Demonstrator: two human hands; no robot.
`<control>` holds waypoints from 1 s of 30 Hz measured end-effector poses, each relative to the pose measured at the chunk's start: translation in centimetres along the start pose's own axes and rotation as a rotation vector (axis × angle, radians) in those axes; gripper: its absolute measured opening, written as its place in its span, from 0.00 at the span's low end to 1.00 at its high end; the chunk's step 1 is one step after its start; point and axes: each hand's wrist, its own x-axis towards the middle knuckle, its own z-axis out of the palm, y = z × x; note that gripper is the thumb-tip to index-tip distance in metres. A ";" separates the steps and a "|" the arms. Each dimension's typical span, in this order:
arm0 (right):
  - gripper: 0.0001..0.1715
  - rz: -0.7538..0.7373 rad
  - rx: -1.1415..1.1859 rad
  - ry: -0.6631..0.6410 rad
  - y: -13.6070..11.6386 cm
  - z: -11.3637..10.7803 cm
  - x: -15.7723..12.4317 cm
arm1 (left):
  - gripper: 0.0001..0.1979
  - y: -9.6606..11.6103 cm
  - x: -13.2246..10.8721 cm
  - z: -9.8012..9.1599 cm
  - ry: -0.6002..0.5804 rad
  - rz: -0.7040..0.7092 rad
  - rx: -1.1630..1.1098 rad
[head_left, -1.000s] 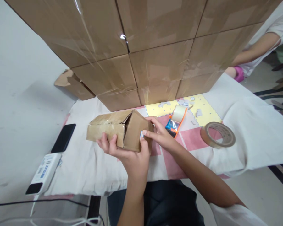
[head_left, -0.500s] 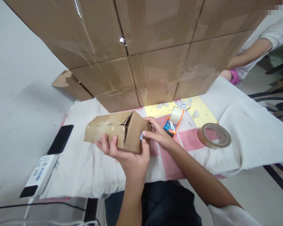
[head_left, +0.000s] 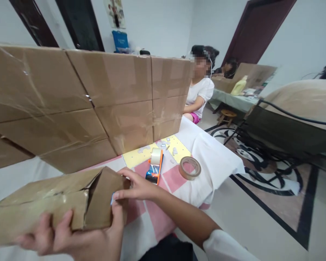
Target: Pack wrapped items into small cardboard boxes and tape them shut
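Observation:
A long brown cardboard box [head_left: 43, 194], with a slit gaping beside its right end, is tilted above the table at lower left. My left hand [head_left: 78, 239] grips it along the near side, fingers on the long face and thumb by the end. My right hand [head_left: 137, 186] holds the right end, its thumb on a small blue-edged label [head_left: 113, 198] and its fingers over the far edge. Just beyond my right hand lies an orange-and-blue tape dispenser [head_left: 156, 168] with a clear roll. Farther right is a roll of brown tape [head_left: 188, 177].
A wall of stacked cardboard boxes [head_left: 122, 81] rises along the table's far side. Paper scraps [head_left: 174, 150] lie on the yellow patch of the tablecloth [head_left: 206, 159]. Behind the boxes sits a person in a white top [head_left: 202, 90]. A folding chair [head_left: 282, 130] stands at right.
The view has swung up and to the right, bringing the room into sight. Both hands keep their hold on the box, which now appears lower and farther left.

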 end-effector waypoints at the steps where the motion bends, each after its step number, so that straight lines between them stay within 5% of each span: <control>1: 0.40 -0.011 0.009 0.006 -0.3 0.1 -0.1 | 0.52 0.6 0.3 -0.2 0.028 0.093 0.057; 8: 0.39 -0.126 0.109 0.110 -3.4 -1.8 -4.7 | 0.48 7.1 1.5 -1.0 0.048 0.431 0.085; 14: 0.37 -0.250 0.057 0.666 -6.4 -9.1 -14.9 | 0.36 17.0 1.0 3.9 -0.132 0.626 -0.268; 18: 0.33 -0.353 -0.071 0.995 -6.5 -16.9 -20.4 | 0.35 24.1 1.4 9.6 -0.423 0.711 -0.363; 22: 0.34 -0.333 -0.196 1.134 -4.3 -25.0 -20.8 | 0.31 28.9 2.5 18.1 -0.714 0.721 -0.384; 27: 0.34 -0.125 -0.324 1.120 0.2 -34.0 -17.6 | 0.34 28.1 3.6 30.2 -0.824 0.573 -0.340; 30: 0.35 0.007 -0.494 1.010 2.8 -38.4 -15.6 | 0.31 25.3 3.5 34.9 -0.810 0.476 -0.324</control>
